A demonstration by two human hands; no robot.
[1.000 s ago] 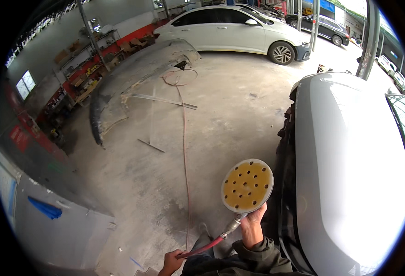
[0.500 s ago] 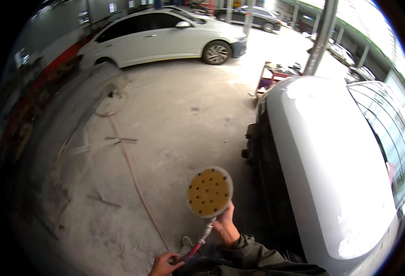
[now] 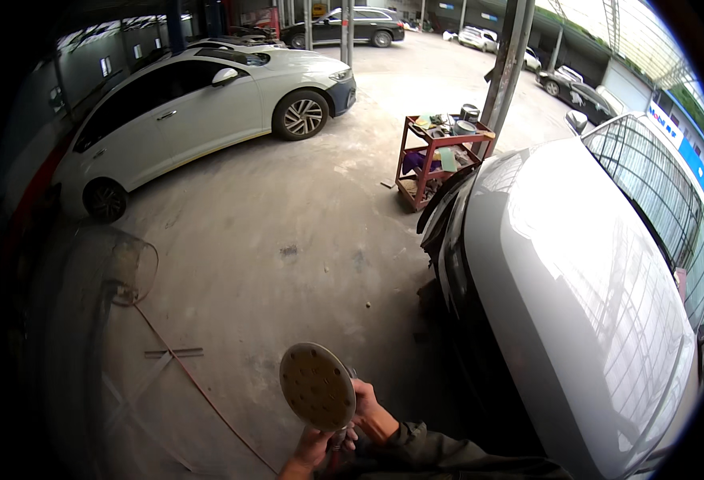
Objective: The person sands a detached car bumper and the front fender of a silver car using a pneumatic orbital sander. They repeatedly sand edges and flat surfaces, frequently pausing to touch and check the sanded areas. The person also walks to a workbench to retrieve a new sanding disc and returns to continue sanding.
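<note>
A round-pad air sander (image 3: 317,387) is held up in front of me, its yellowish, hole-dotted face tilted toward me. My right hand (image 3: 370,408) is closed around the sander's body behind the pad, which hides part of the fingers. Just under the pad, my left hand (image 3: 313,450) closes around the metal fitting where a red air hose (image 3: 335,461) joins the tool. The pad's lower rim covers some of the left fingers.
A white car's hood (image 3: 564,272) stands close on my right, its front end stripped. Beyond it are a red tool cart (image 3: 416,164) and a steel post (image 3: 508,76). Another white car (image 3: 200,108) is far left. A thin hose (image 3: 200,386) crosses the floor near stand legs (image 3: 173,353).
The sander has dropped lower and left, its pad turning more sideways. My left hand has risen along the hose to the fitting. The view has swung up and to the right.
</note>
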